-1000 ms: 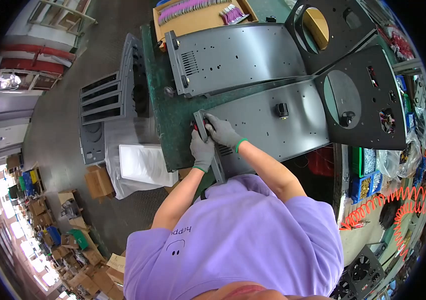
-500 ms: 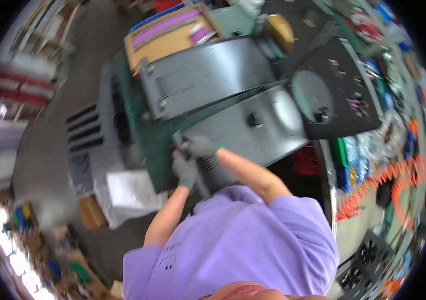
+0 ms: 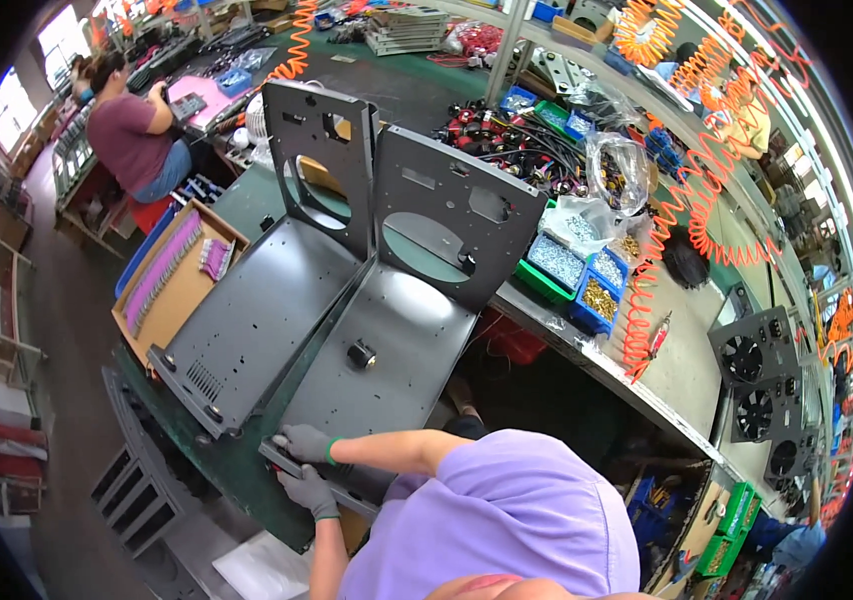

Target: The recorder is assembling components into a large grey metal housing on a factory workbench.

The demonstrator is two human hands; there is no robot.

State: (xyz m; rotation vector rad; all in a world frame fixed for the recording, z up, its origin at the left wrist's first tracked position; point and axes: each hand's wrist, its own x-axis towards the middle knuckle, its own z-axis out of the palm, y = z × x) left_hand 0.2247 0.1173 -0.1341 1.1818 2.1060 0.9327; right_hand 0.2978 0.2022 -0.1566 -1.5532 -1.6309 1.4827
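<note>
A dark grey L-shaped metal panel (image 3: 402, 345) lies before me on the bench, its upright part (image 3: 447, 200) cut with a large round opening. Both my hands wear grey gloves and meet at its near left corner. My left hand (image 3: 309, 492) is wrapped around the raised end edge. Just above it, my right hand (image 3: 305, 443) has closed fingers at the same corner; whatever they hold is hidden. A small black part (image 3: 361, 353) sits on the panel's flat face. Alongside to the left rests a second, similar panel (image 3: 262, 310).
A cardboard tray (image 3: 172, 300) with purple-wrapped parts is beyond the left panel. On the right bench stand blue and green screw bins (image 3: 557, 262), a pneumatic screwdriver (image 3: 661, 335) and orange coiled hoses (image 3: 637, 330). A slotted grey panel (image 3: 137, 500) stands lower left. A person (image 3: 132, 130) sits farther off.
My view has swung up and turned, bringing the far benches and upright panel parts into sight. Both hands stay at the same panel corner.
</note>
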